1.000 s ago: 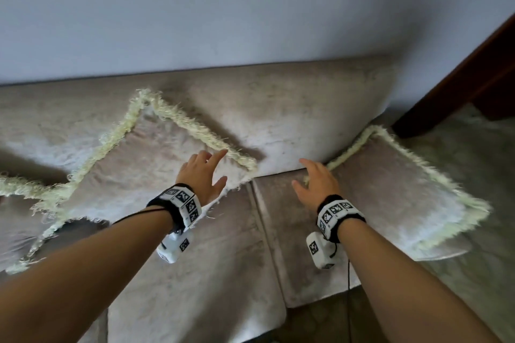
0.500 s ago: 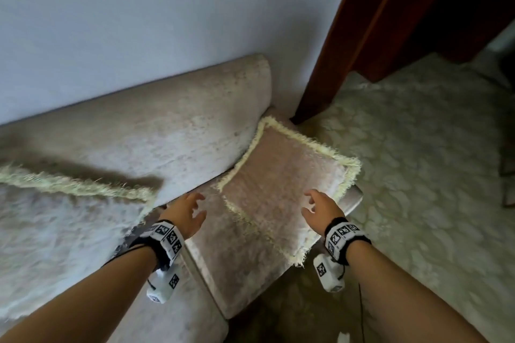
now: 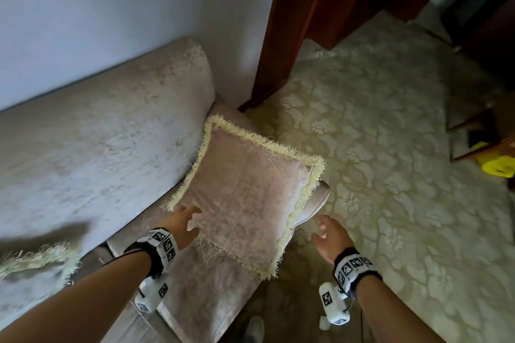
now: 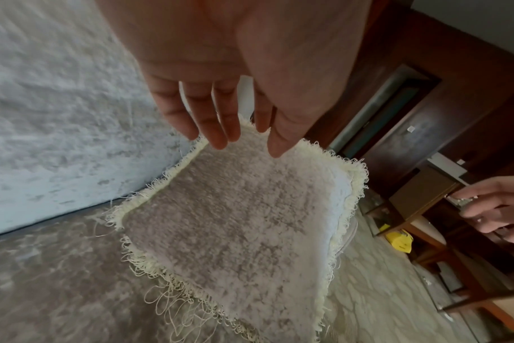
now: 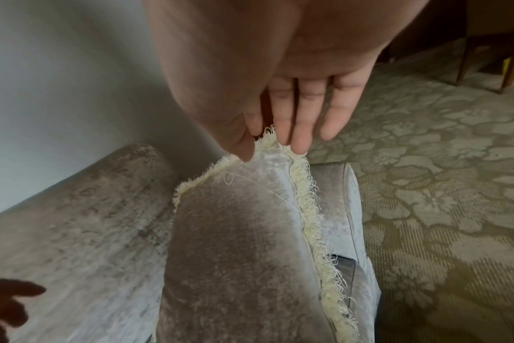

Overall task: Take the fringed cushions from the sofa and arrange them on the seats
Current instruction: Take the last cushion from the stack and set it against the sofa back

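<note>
Both hands have closed in on the fringed cushion (image 3: pixel 245 198) since half a second ago. From left: a second cushion's pale fringe (image 3: pixel 39 262) at the near left edge, then the plush beige velvet sofa (image 3: pixel 97 147). Left hand (image 3: pixel 181 224) hovers at the square cushion's near left corner, its grip slack-fingered and holding nothing. That cushion lies flat on the sofa's right end seat. Right hand (image 3: pixel 331 237) hangs beside it, grip likewise loose and empty, over floral-patterned carpet (image 3: pixel 390 175).

Second fringed cushion (image 3: pixel 36 262) at your 8 o'clock: blurred, cut by frame edge. Yellow object (image 3: pixel 498 164) at 3 o'clock: partly hidden, unidentifiable.
</note>
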A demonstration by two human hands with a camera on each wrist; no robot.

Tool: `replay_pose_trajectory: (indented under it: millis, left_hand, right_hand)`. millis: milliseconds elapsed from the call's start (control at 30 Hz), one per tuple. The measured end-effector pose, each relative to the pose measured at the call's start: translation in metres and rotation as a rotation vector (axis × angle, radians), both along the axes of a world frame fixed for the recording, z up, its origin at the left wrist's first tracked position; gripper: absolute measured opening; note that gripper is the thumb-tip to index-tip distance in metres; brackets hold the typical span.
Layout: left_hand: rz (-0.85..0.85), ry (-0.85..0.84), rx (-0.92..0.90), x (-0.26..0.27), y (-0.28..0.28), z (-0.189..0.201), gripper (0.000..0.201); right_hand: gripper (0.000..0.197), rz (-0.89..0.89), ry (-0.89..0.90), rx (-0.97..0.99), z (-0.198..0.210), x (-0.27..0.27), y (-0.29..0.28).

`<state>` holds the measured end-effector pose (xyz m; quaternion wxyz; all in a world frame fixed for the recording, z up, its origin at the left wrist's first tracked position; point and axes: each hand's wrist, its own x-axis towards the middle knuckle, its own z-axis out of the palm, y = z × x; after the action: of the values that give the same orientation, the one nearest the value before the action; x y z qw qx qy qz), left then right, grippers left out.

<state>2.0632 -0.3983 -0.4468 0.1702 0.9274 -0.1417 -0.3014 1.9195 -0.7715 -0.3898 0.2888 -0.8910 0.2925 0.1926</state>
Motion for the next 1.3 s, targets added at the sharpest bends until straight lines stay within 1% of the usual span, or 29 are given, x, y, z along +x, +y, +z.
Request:
replay_pose_trajectory:
  millis: [133,233,333,400,500,633,700,767,867,933,1033,1100,1133,1233,1300]
  left_hand:
    - [0.007,0.049,-0.027,0.037,-0.032,-0.025,0.056]
    - [0.031,0.026,-0.007,0.065,-0.048,-0.052,0.058]
    - [0.051,0.015,0.062,0.085,-0.056,-0.087,0.062]
    - [0.044,0.015,0.101,0.094,-0.057,-0.112,0.068]
    - [0.046,0.023,0.144,0.105,-0.054,-0.151,0.082]
    - [0.062,0.047,0.141,0.123,-0.045,-0.202,0.112]
    - [0.068,0.037,0.117,0.131,-0.042,-0.225,0.124]
    - [0.062,0.03,0.092,0.142,-0.041,-0.243,0.134]
    - [0.005,0.023,0.046,0.161,-0.042,-0.26,0.145]
    - [-0.008,0.012,0.02,0.17,-0.043,-0.267,0.147]
    - [0.0,0.013,-0.019,0.172,-0.042,-0.273,0.148]
    - [0.013,0.008,-0.035,0.17,-0.042,-0.272,0.147]
    - [0.027,0.006,-0.043,0.168,-0.041,-0.271,0.146]
    - [0.041,-0.026,-0.076,0.161,-0.038,-0.259,0.14]
    - [0.029,-0.065,-0.111,0.152,-0.032,-0.245,0.134]
  right_hand:
    - [0.046,0.024,0.023,0.042,-0.043,0.042,-0.015]
    - [0.048,0.051,0.043,0.072,-0.084,0.07,-0.023]
    - [0.056,0.082,0.05,0.117,-0.13,0.086,-0.026]
    - [0.065,0.111,0.032,0.117,-0.158,0.09,-0.026]
    - [0.085,0.083,-0.033,0.126,-0.198,0.089,-0.021]
    - [0.108,-0.003,-0.082,0.152,-0.244,0.078,-0.008]
    - [0.112,-0.04,-0.094,0.167,-0.265,0.077,-0.005]
    - [0.113,-0.063,-0.152,0.189,-0.282,0.081,-0.005]
    - [0.115,-0.063,-0.24,0.195,-0.297,0.083,-0.007]
    - [0.118,-0.07,-0.274,0.184,-0.302,0.083,-0.007]
    - [0.121,-0.12,-0.217,0.192,-0.302,0.085,-0.003]
    - [0.118,-0.137,-0.182,0.21,-0.299,0.087,-0.002]
    - [0.116,-0.129,-0.199,0.22,-0.296,0.086,-0.001]
    - [0.114,-0.039,-0.331,0.234,-0.285,0.084,0.0]
    - [0.112,-0.016,-0.365,0.224,-0.277,0.081,0.004]
